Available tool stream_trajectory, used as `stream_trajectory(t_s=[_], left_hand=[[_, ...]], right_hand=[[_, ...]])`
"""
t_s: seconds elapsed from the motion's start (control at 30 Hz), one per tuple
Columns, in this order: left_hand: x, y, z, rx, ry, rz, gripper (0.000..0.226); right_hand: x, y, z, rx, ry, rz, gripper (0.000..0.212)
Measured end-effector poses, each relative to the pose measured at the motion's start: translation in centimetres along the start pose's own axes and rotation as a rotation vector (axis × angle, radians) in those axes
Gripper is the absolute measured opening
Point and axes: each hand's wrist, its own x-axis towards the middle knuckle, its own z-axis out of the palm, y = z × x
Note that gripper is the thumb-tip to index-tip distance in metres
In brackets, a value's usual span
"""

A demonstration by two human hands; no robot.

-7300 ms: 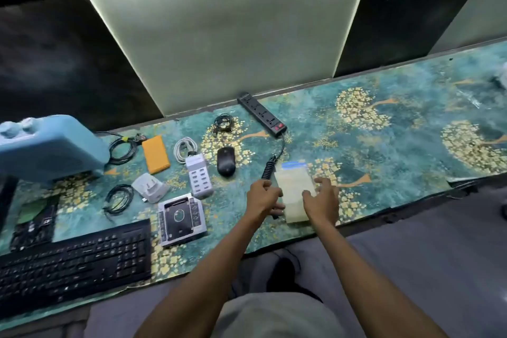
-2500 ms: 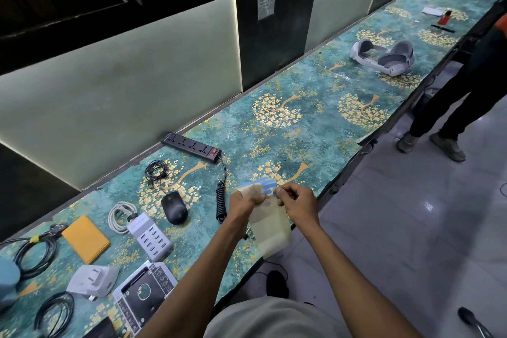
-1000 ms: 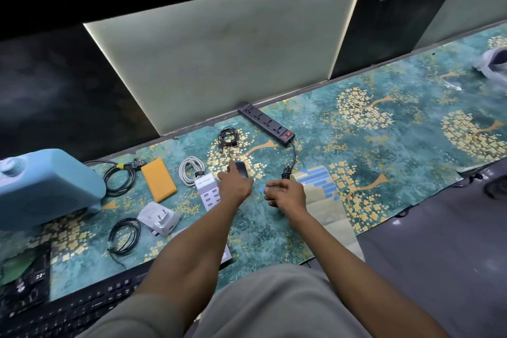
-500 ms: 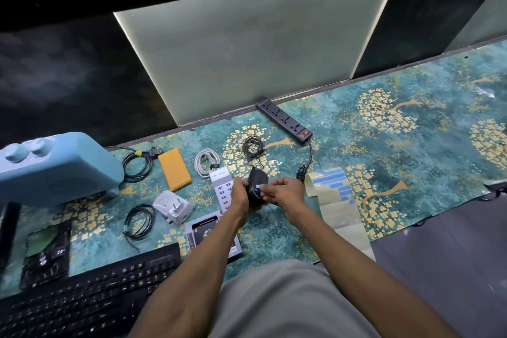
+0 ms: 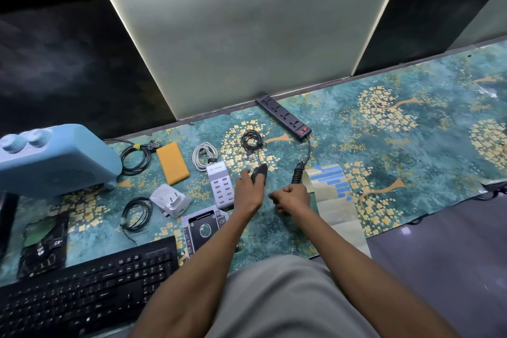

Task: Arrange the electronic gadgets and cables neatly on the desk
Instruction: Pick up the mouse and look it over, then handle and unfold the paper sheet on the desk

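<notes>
Gripping a black mouse (image 5: 259, 173), the left hand (image 5: 248, 192) closes round its body just beside the white charging hub (image 5: 221, 187), with the dark, rounded nose of the mouse poking out past the fingers; whether it rests on the desk (image 5: 411, 151) or sits lifted I cannot tell. The right hand (image 5: 292, 197) is curled into a loose fist near it, apart from the mouse, and I cannot tell if it holds anything. A sheet of blue sticker strips (image 5: 333, 189) lies just right of that fist and hangs over the desk's front edge. Behind the hands a small black cable coil (image 5: 251, 140) and a black power strip (image 5: 284, 116) lie near the back wall. Left of the hub the surface is crowded: a white cable (image 5: 202, 155), an orange pad (image 5: 172, 162), a white plug adapter (image 5: 170, 203), a keyboard (image 5: 82, 293). To the right the patterned surface runs bare to the frame edge
</notes>
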Motion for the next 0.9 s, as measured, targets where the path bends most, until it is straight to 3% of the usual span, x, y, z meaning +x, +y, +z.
stream_trajectory(t_s=[0.1, 0.23, 0.3, 0.37, 0.47, 0.53, 0.6, 0.67, 0.73, 0.8, 0.83, 0.9], left_hand=[[-1.0, 0.2, 1.4, 0.331, 0.019, 0.100, 0.071], [-2.0, 1.1, 2.6, 0.507, 0.204, 0.098, 0.062], [-2.2, 2.0, 2.9, 0.475, 0.285, 0.162, 0.045], [-2.6, 3.4, 4.0, 0.311, 0.245, 0.188, 0.025], [-2.7, 5.2, 6.8, 0.097, 0.112, 0.145, 0.033], [-2.9, 6.0, 8.9, 0.056, 0.015, 0.192, 0.044], [-3.2, 7.0, 10.8, 0.063, -0.060, 0.248, 0.047], [-2.9, 7.5, 11.4, 0.041, -0.128, 0.195, 0.047], [-2.6, 8.2, 12.3, -0.151, -0.311, 0.018, 0.048], [-1.9, 7.5, 13.8, -0.295, -0.434, -0.135, 0.063], [-1.5, 7.3, 14.5, -0.307, -0.442, -0.131, 0.065], [-2.5, 8.1, 14.0, -0.332, -0.416, -0.106, 0.049]], right_hand=[[0.0, 0.5, -1.0, -0.017, 0.091, -0.080, 0.026], [0.0, 1.2, -3.4, -0.084, 0.253, -0.148, 0.012], [0.2, 2.2, -4.5, -0.115, 0.369, -0.210, 0.012], [0.4, 3.4, -6.1, -0.120, 0.506, -0.268, 0.014], [1.0, 5.1, -8.6, -0.174, 0.658, -0.335, 0.026], [1.6, 6.2, -10.4, -0.219, 0.628, -0.279, 0.037], [2.1, 7.3, -12.2, -0.212, 0.514, -0.181, 0.045], [2.3, 7.6, -12.6, -0.127, 0.368, -0.131, 0.046], [2.4, 8.1, -13.4, -0.011, 0.303, -0.157, 0.042], [2.3, 8.4, -14.2, 0.037, 0.308, -0.228, 0.037], [2.4, 8.5, -14.7, 0.059, 0.318, -0.262, 0.035], [2.7, 8.6, -15.0, 0.092, 0.318, -0.327, 0.034]])
